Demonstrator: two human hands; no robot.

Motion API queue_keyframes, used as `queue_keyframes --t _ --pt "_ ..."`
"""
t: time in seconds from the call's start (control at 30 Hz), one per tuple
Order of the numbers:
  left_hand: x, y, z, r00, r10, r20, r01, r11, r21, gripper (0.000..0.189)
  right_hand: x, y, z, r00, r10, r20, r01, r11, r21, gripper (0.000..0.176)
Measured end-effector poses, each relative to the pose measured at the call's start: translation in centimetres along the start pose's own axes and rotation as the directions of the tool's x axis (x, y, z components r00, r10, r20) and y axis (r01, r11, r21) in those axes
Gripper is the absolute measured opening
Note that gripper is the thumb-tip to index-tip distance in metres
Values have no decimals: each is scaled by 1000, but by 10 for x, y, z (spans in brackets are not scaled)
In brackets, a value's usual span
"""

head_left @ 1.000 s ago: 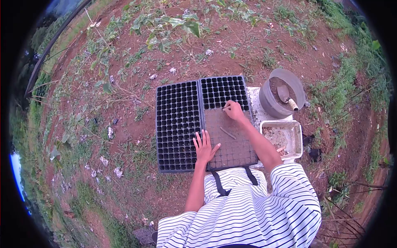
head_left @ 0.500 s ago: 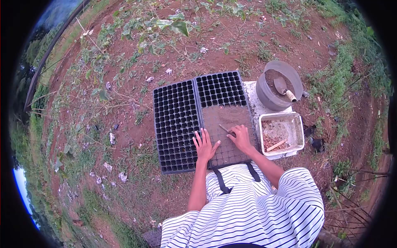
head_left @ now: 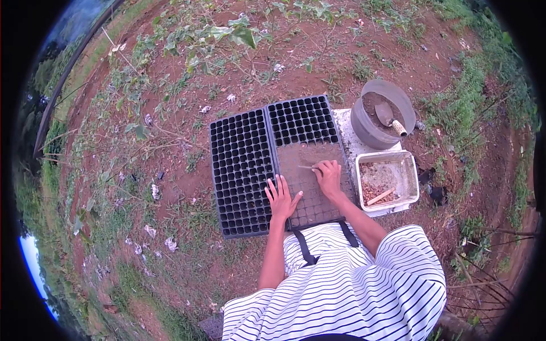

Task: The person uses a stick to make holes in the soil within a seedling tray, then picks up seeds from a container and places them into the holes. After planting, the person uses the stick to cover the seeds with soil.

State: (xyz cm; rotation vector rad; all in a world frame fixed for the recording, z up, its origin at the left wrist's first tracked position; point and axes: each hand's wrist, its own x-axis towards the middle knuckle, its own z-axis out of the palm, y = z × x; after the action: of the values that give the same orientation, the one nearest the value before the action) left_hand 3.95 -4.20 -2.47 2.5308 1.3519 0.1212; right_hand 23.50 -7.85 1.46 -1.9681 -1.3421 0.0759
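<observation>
Two black seedling trays lie side by side in front of me. The left seedling tray [head_left: 242, 170] has bare cells; the right seedling tray [head_left: 301, 118] has bare cells at its far end and soil [head_left: 310, 206] over the rest. My left hand [head_left: 280, 199] lies flat with fingers spread, across the seam between the trays. My right hand [head_left: 329, 177] pinches a thin wooden stick [head_left: 306, 167], held almost level close over the soil, its tip pointing left.
A grey bucket [head_left: 359, 120] to the right holds soil and a trowel [head_left: 390, 119]. Nearer, a white plastic basket [head_left: 413, 176] contains small brownish pieces and a flat wooden stick [head_left: 381, 196]. Both stand on a whitish board [head_left: 344, 126]. Weedy red ground and leafy plants [head_left: 242, 35] surround everything.
My right hand has moved slightly away from me over the soil, and the stick now lies flatter. My left hand stays in place on the trays.
</observation>
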Motion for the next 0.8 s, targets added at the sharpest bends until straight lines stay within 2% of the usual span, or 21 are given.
queue_keyframes --t 0.1,0.17,0.23,0.33,0.47,0.8 --pt "0 -1 1 1000 -5 23 5 1000 -11 92 4 -1 1 998 -20 59 19 999 29 9" --pt "0 -2 5 999 10 -36 -9 1000 12 95 2 0 0 993 -46 110 42 998 44 9" --pt "1 -1 3 1000 4 -27 -4 1000 7 95 -3 1 1 986 -87 144 97 993 -66 9" --pt "0 -1 1 1000 0 -15 0 1000 -4 95 -7 -1 2 992 -83 98 86 996 -26 10" --pt "1 -2 4 1000 8 -28 -8 1000 16 95 -6 0 4 990 -56 129 63 996 -55 11" --pt "1 -1 2 1000 0 3 0 1000 4 95 -4 -2 8 992 -98 84 104 992 -76 9"
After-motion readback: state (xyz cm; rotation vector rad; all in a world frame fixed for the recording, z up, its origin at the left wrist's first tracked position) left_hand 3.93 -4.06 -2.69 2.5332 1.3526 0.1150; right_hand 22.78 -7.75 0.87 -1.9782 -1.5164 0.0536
